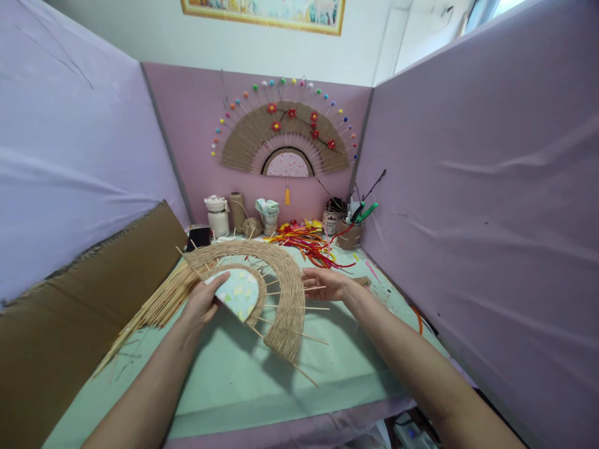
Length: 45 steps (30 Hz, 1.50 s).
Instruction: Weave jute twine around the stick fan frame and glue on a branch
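A half-round fan (289, 293) of brown twine woven over thin wooden sticks is tilted above the table. Its small half-disc centre (241, 293) is covered in pale blue floral cloth. My left hand (204, 304) is closed on the lower left of that centre, thumb on top and fingers underneath. At the fan's outer right edge, my right hand (327, 284) has its thumb and fingers against the twine band, among the protruding stick ends. The band partly hides its fingertips. Bare stick ends stick out beyond the band.
A bundle of wooden sticks (154, 302) lies left, beside a cardboard panel (93, 312). Behind are a white bottle (218, 218), a twine spool (237, 212), coloured fuzzy stems (311, 240) and a tool pot (349, 236). A finished fan (243, 140) hangs on the back panel.
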Tool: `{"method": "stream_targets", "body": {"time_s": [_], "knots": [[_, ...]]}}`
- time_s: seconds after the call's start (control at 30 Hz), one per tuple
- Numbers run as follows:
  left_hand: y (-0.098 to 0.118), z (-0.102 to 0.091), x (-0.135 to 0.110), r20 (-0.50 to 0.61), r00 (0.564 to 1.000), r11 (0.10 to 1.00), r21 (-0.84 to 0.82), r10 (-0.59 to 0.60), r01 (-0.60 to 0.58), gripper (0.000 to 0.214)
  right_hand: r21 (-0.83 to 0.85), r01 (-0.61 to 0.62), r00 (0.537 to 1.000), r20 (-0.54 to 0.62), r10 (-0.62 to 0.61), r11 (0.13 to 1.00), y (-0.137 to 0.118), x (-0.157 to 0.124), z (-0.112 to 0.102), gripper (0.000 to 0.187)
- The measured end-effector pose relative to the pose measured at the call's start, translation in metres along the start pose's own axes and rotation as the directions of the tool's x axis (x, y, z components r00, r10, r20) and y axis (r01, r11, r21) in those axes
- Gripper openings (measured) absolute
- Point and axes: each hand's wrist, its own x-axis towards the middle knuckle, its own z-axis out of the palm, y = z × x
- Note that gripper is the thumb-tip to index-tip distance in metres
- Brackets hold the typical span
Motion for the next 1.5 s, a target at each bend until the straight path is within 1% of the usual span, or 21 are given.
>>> {"method": "stream_targets", "body": {"time_s": [0.07,0.13,0.27,0.33,0.4,0.47,0.57,0.6,0.67,0.73,0.83,0.9,1.0,1.07,1.13,1.2,1.3,1.37,1.43,1.5], "knots": [[-0.002,-0.001,-0.001,0.024,1.0,1.0,0.012,0.008,-0.008,0.014,-0.04,0.002,1.0,-0.021,-0.003,0.999,0.001,0.002,0.006,0.01],[-0.002,-0.002,0.0,0.036,0.999,1.0,0.02,0.015,-0.015,0.014,-0.061,0.02,0.998,-0.066,-0.024,0.998,0.002,0.006,0.01,0.007],[-0.003,-0.004,0.003,0.031,0.999,1.0,0.004,0.028,-0.028,0.014,-0.056,0.101,0.981,-0.161,-0.109,0.993,0.002,0.012,0.008,0.01],[-0.003,-0.003,0.003,0.016,0.999,0.999,-0.01,0.041,-0.041,0.014,-0.046,0.134,0.973,-0.185,-0.14,0.99,0.0,0.013,0.005,0.013],[-0.002,-0.003,0.003,0.012,0.998,0.998,-0.018,0.054,-0.054,0.014,-0.033,0.13,0.976,-0.169,-0.134,0.991,-0.003,0.011,0.002,0.013],[0.0,-0.002,0.002,-0.004,0.998,0.997,-0.025,0.066,-0.066,0.014,0.005,0.104,0.988,-0.115,-0.103,0.995,-0.004,0.007,0.0,0.016],[0.003,-0.002,0.002,-0.078,0.995,0.997,-0.041,0.065,-0.069,0.013,0.064,0.057,0.998,-0.032,-0.055,0.996,0.001,-0.001,0.0,0.029],[0.004,-0.002,0.002,-0.099,0.993,0.996,-0.052,0.064,-0.07,0.014,0.068,0.047,0.999,-0.022,-0.046,0.997,0.003,-0.003,0.0,0.03],[0.004,-0.001,0.002,-0.111,0.991,0.994,-0.07,0.075,-0.083,0.015,0.053,0.045,0.999,-0.017,-0.044,0.998,0.009,-0.005,0.003,0.023],[0.004,-0.001,0.001,-0.099,0.99,0.992,-0.07,0.096,-0.104,0.016,0.007,0.044,0.999,-0.027,-0.044,0.999,0.014,-0.003,0.006,0.016],[0.003,0.001,-0.002,-0.095,0.99,0.993,-0.045,0.101,-0.106,0.015,-0.072,0.033,0.997,-0.067,-0.038,0.997,0.019,0.003,0.01,0.018],[0.003,0.002,-0.004,-0.096,0.99,0.994,-0.036,0.099,-0.103,0.015,-0.093,0.046,0.994,-0.096,-0.055,0.995,0.02,0.007,0.012,0.019],[0.004,0.002,-0.004,-0.098,0.987,0.991,-0.039,0.124,-0.128,0.017,-0.078,0.096,0.982,-0.155,-0.107,0.992,0.019,0.009,0.012,0.018],[0.004,0.002,-0.003,-0.11,0.984,0.988,-0.051,0.14,-0.146,0.019,-0.056,0.127,0.97,-0.203,-0.136,0.99,0.016,0.007,0.011,0.013],[0.004,0.001,-0.001,-0.118,0.981,0.985,-0.067,0.152,-0.161,0.019,-0.036,0.147,0.963,-0.221,-0.151,0.988,0.012,0.004,0.01,0.008],[0.005,0.001,0.0,-0.128,0.979,0.983,-0.078,0.157,-0.167,0.017,-0.011,0.15,0.969,-0.194,-0.149,0.989,0.009,0.0,0.009,0.006],[0.007,0.0,0.001,-0.18,0.97,0.979,-0.094,0.163,-0.181,0.017,0.056,0.137,0.982,-0.141,-0.128,0.989,0.01,-0.007,0.007,0.016],[0.008,0.0,0.002,-0.223,0.961,0.977,-0.102,0.163,-0.189,0.018,0.075,0.118,0.988,-0.108,-0.109,0.99,0.015,-0.01,0.007,0.022],[0.009,0.001,0.001,-0.251,0.953,0.974,-0.105,0.167,-0.199,0.019,0.054,0.099,0.993,-0.068,-0.095,0.994,0.024,-0.012,0.009,0.021],[0.01,0.002,-0.001,-0.258,0.95,0.972,-0.108,0.177,-0.211,0.02,0.02,0.102,0.994,-0.033,-0.101,0.995,0.033,-0.011,0.013,0.019]]}}
